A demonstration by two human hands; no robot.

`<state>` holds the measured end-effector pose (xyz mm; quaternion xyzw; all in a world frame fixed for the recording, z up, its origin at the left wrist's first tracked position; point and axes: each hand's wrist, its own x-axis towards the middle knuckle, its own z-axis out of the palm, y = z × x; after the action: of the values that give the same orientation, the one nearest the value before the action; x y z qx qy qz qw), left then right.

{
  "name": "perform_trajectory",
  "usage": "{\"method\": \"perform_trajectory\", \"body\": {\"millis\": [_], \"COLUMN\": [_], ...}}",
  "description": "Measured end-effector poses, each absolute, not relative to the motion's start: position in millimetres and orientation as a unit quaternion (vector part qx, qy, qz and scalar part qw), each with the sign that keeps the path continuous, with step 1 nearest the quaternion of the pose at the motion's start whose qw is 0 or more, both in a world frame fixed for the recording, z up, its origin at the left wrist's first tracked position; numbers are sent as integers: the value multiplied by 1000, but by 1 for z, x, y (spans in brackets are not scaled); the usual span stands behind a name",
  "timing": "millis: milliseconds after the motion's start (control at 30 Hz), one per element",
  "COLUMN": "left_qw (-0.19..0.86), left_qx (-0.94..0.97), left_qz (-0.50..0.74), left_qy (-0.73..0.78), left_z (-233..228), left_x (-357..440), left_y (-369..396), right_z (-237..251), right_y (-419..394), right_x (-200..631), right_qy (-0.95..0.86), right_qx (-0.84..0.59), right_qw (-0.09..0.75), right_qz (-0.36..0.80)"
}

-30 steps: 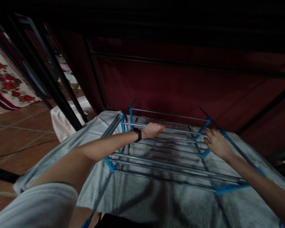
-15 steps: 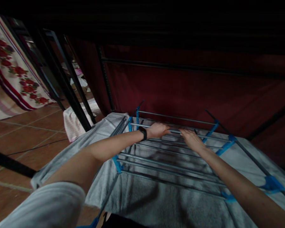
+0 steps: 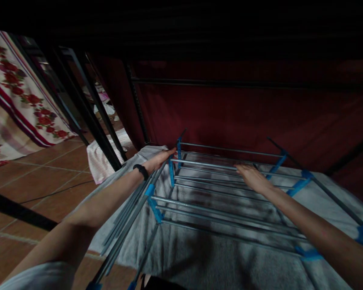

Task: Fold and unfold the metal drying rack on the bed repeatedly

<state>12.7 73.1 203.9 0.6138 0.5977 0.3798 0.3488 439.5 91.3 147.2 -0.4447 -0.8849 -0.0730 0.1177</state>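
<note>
A: What's showing at the far left?

B: A floral cloth [image 3: 33,102] is hanging at the upper left over the tiled floor [image 3: 69,173]. Nearer the middle, a pale cloth [image 3: 98,161] is lying beside the black metal posts [image 3: 89,116].

A: And next along?

B: The left hand [image 3: 157,161], with a black wristband [image 3: 140,171], is resting left of centre, by the upper end of a blue corner bracket [image 3: 172,173]. Thin metal bars [image 3: 133,219] are slanting away below it towards the lower left.

A: How are its fingers?

B: They're lying extended and close together; I can't tell whether the hidden thumb is pinching anything. I'd judge the corner is serving as a firm spot for steadying.

A: Where's the drying rack [image 3: 208,208] itself?

B: It's filling the lower middle and right, resting on a grey blanket [image 3: 230,262] that's presumably bearing its weight. A maroon curtain [image 3: 230,112] is hanging behind.

A: And the right hand [image 3: 251,176]?

B: It's lying right of centre, fingers together, tips touching the upper bar [image 3: 205,164], perhaps for balancing the rack. Whether they're wrapping underneath, I can't tell.
</note>
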Motion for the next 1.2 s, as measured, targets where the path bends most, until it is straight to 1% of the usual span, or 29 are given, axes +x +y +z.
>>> {"method": "perform_trajectory", "body": {"millis": [67,167,333,467,700,900,1033,1200], "left_qw": [456,505,513,519,543,584,619,633], "left_qx": [557,525,538,537,502,468,427,395], "left_qz": [407,410,407,423,422,452,484,497], "left_qy": [563,549,531,513,525,485,449,444], "left_z": [199,199,197,192,183,176,173,176], "left_x": [18,19,12,9,6,4,8,11], "left_y": [66,67,76,81,92,94,96,96], "right_z": [148,150,154,158,170,185,191,194], "right_y": [90,87,84,85,85,73,70,71], "right_x": [439,438,433,410,309,219,185,175], "right_qy": [-884,-881,-882,-882,-911,-923,-928,-938], "right_qx": [-448,-454,-453,-453,-397,-364,-357,-331], "right_qw": [114,108,99,95,90,97,78,77], "right_qz": [-76,-80,-86,-87,-71,-79,-73,-64]}}
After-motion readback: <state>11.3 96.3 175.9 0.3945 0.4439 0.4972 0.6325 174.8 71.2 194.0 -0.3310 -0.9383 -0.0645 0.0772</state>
